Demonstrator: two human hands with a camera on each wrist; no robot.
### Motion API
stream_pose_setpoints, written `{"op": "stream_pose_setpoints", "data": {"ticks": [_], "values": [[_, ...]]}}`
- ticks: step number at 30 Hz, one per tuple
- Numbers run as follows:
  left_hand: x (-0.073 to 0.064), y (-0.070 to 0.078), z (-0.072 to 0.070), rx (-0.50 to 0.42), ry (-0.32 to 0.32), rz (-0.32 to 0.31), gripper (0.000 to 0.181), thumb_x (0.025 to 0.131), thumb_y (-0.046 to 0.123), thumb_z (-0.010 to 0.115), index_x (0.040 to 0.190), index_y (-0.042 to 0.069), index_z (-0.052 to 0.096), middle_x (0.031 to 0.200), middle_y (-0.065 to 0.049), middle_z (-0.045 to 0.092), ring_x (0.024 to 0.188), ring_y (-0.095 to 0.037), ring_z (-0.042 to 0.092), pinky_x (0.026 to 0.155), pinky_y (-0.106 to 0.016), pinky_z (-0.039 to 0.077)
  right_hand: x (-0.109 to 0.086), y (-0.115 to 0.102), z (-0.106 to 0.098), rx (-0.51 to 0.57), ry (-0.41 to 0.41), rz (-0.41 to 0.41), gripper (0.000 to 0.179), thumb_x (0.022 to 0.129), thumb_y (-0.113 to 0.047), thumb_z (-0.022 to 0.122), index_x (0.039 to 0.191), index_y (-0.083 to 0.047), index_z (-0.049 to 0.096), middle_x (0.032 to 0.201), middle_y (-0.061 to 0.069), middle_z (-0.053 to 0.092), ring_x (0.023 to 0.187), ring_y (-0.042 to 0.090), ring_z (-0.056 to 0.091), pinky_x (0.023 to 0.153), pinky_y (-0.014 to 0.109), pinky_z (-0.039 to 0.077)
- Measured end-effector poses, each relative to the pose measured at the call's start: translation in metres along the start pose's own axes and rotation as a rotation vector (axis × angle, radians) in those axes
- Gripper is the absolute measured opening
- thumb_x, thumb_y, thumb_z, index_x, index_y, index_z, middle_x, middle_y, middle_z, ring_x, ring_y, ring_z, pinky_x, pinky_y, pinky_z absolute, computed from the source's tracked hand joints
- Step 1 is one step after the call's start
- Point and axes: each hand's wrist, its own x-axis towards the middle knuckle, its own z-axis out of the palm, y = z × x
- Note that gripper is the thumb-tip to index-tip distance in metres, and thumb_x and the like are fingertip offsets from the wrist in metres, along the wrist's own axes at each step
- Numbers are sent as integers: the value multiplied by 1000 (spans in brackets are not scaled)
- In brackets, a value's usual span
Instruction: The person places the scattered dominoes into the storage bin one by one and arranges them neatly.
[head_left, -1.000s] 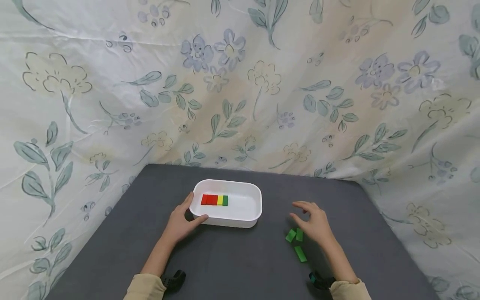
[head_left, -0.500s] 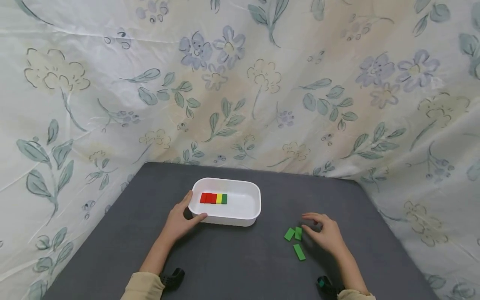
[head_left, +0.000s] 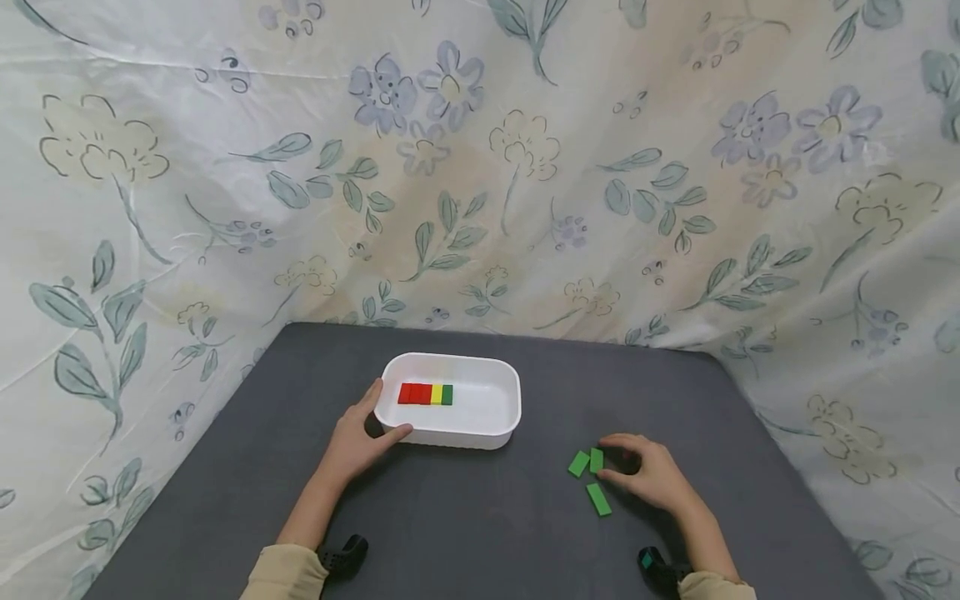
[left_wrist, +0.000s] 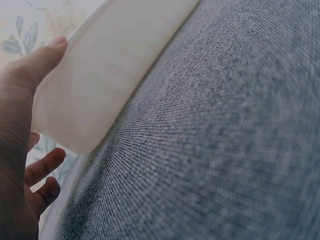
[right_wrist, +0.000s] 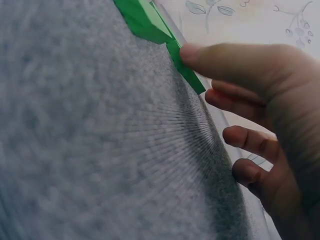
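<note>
My left hand [head_left: 356, 439] steadies the left end of a white plastic tray [head_left: 483, 437], thumb against the front wall and fingers around the left side. The tray corner [left_wrist: 85, 110] sits between thumb and fingers in the left wrist view. Inside, red [head_left: 415, 393], yellow [head_left: 437, 394] and green [head_left: 447, 395] pieces lie in a row. My right hand [head_left: 651, 473] is low at the right, thumb and index finger spread around a small green block [head_left: 596, 460]. In the right wrist view the thumb tip overlaps that green block [right_wrist: 181, 65].
Two more green blocks lie close by, one to the left [head_left: 578, 464] and one nearer the front [head_left: 598, 499]. A dark grey cloth [head_left: 480, 517] covers the table. Floral fabric [head_left: 480, 167] hangs behind and at the sides.
My right hand has moved down and to the right, then in toward the green block, its thumb and index finger now around it. My left hand stays at the tray.
</note>
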Motion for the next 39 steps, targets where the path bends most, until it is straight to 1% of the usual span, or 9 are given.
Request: {"op": "stream_pose_setpoints", "data": {"ticks": [3,6,13,19,21,28,33,39], "values": [[-2,1,0,8,6,7,113,86,61,80,170,11,23,174,-14,28,158,-46,29,120,-73,25,-1,2,1,17,-4,11,44,81,-28,94,121,-18,80,120,1,77,88,8,63,75,31,54],[-3,1,1,12,13,11,113,86,62,79,169,10,24,173,-15,28,158,-46,28,120,-74,23,-3,3,2,55,-6,3,43,79,-25,95,119,-18,80,116,-1,77,81,3,57,70,29,51],[-5,3,1,13,24,6,112,86,63,79,169,10,25,173,-15,28,158,-47,27,120,-76,21,-4,6,3,103,-22,-46,43,78,-23,96,118,-20,80,119,0,77,80,3,55,68,27,48],[-7,5,2,18,29,-3,112,86,62,79,169,10,25,173,-15,28,158,-49,28,118,-76,25,-5,9,4,119,-18,-71,39,80,-18,94,117,-20,81,119,2,78,80,2,57,66,26,49],[-8,6,2,22,28,-3,112,86,63,79,169,11,24,173,-15,28,158,-49,27,117,-76,26,-5,10,4,124,-19,-74,37,81,-17,93,116,-19,81,120,3,78,80,2,57,65,26,49],[-11,5,2,19,22,-3,112,87,63,79,170,11,23,174,-14,27,159,-45,26,121,-72,21,-5,12,5,110,-13,-82,36,82,-18,93,116,-19,82,120,3,78,79,1,57,65,26,49],[-11,6,1,22,20,-6,112,87,63,78,170,11,23,174,-14,26,159,-45,26,120,-72,25,-4,11,5,123,3,-83,36,82,-17,93,116,-19,82,118,3,78,78,2,57,64,26,49],[-11,5,3,3,12,-11,113,87,63,79,170,13,20,175,-12,25,159,-44,27,120,-71,28,-6,8,3,161,19,-80,36,83,-17,92,117,-16,82,119,5,78,78,4,58,63,26,48]]}}
